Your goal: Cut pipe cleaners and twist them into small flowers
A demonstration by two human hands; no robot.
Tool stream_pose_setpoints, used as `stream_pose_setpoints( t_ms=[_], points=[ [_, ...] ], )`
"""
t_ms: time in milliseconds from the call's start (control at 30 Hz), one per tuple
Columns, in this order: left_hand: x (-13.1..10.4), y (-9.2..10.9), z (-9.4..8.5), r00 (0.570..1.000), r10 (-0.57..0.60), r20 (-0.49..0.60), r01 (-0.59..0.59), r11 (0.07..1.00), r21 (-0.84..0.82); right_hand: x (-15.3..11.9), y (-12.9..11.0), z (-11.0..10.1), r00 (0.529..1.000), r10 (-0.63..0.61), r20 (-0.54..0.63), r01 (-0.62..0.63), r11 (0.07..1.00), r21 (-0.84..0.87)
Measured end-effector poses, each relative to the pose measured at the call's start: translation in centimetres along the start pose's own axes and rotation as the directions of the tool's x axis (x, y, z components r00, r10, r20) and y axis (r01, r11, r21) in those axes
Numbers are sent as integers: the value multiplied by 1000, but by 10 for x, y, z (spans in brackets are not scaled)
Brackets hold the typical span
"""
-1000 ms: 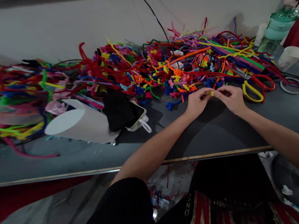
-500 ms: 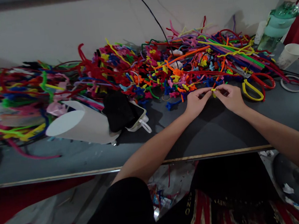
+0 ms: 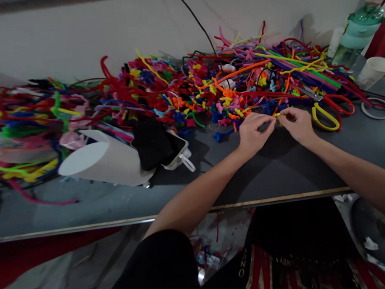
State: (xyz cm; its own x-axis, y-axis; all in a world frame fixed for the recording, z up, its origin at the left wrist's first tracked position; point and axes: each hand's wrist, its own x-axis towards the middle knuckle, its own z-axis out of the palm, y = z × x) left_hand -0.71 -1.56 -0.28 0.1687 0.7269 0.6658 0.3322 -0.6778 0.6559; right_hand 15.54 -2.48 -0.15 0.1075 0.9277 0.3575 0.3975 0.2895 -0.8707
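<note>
My left hand (image 3: 255, 131) and my right hand (image 3: 295, 124) meet at the fingertips over the grey table. Between them is a small yellow fuzzy piece (image 3: 277, 115), mostly covered by the fingers. The right thumb and fingers are pinched on it. The left thumb and forefinger are pressed together at its left side; whether they grip it is too small to make out. Just behind the hands lies a heap of colourful fuzzy stems and small twisted shapes (image 3: 228, 93). Scissors with red and yellow handles (image 3: 326, 118) rest right of my right hand.
A white scoop-shaped container (image 3: 119, 165), a black object (image 3: 153, 143) and a light-edged device (image 3: 179, 148) are left of my hands. At the right are a paper cup (image 3: 374, 72), a green bottle (image 3: 355, 33) and a pale ring (image 3: 376, 108). A black cable (image 3: 196, 19) hangs behind.
The yellow piece has shifted slightly right and is more hidden by the fingers. My left fingertips have moved a little, and the right fingers have curled differently around the piece.
</note>
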Motion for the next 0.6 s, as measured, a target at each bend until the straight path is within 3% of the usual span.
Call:
stream_pose_setpoints(
  t_ms=[133,300,467,600],
  points=[
    [0,0,-1,999,-46,14,45,999,20,-4,-8,-1,998,-49,37,50,998,-33],
    [6,-6,-6,995,17,99,-21,999,41,-6,-11,-2,993,-103,59,107,992,-66],
    [8,-14,-7,986,7,168,-14,999,40,-4,-8,-4,985,-150,89,161,977,-136],
    [8,-18,-5,982,-16,187,18,1000,-11,-4,-6,-2,991,-110,73,116,989,-88]
  ],
)
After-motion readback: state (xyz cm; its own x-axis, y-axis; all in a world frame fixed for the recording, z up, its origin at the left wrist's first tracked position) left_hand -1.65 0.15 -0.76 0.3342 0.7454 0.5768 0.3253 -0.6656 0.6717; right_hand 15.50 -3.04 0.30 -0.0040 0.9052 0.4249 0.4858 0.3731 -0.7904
